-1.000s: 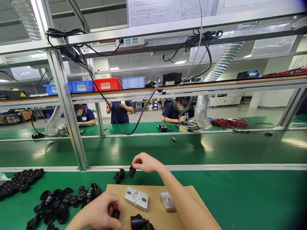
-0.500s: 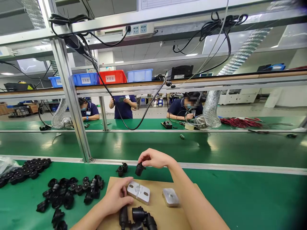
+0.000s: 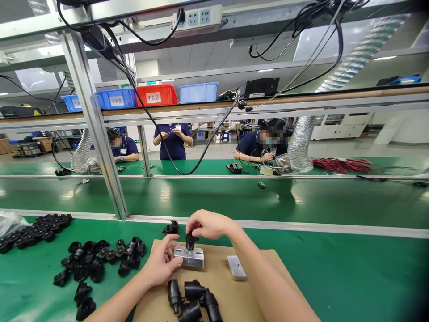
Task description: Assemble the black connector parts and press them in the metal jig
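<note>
My right hand [image 3: 209, 224] is closed, pinching a small black plastic fitting [image 3: 191, 241] from above. The fitting is upright on the middle of a slotted silver metal block [image 3: 189, 258]. At the block's left end, my left hand [image 3: 163, 259] grips it, thumb at the front corner and the other fingers partly hidden behind. A second, smaller metal block [image 3: 236, 268] lies to the right on the brown cardboard [image 3: 231, 295]. Nearer to me are several black cylindrical parts [image 3: 192, 290]. Beyond the cardboard stand two more black fittings [image 3: 171, 227].
Loose black caps [image 3: 89, 264] are scattered on the green table [image 3: 335, 277] at left, with another group [image 3: 40, 230] farther back beside a plastic bag [image 3: 10, 223]. A metal post [image 3: 97, 134] rises behind. Co-workers [image 3: 259, 143] sit and stand across the bench.
My right hand has moved slightly left, bringing the black fitting onto the metal block. The block has turned and its front side now shows. My left thumb has come onto it.
</note>
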